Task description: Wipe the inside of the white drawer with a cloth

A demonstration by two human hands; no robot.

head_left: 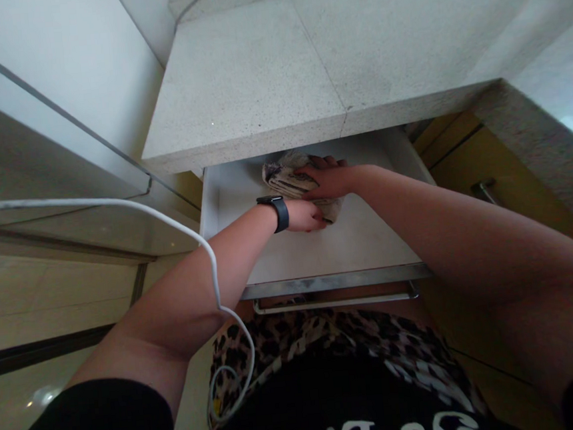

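Both of my hands are down inside the open white drawer (348,236), working on a crumpled patterned cloth (286,175). Right hand (331,179) lies flat on top of the cloth, palm down, fingers stretched toward my left across the bundle; the grip there is pressed on the fabric rather than closed around it. Left hand (305,215) sits just nearer to me than the right one, tucked against the near edge of the cloth, its fingers curled under and into the fabric, so that grip is closed on the cloth. A black watch (277,210) wraps the left wrist, just behind that hand.

The cloth rests on the drawer floor toward the back, partly under the overhang of the speckled stone surface (264,76) that runs above and beyond both hands. Below my forearms, the metal front edge of the drawer and its bar handle (334,300) sit close to my body. A white cable (115,204) arcs to the left of my left arm and crosses over it near the elbow.
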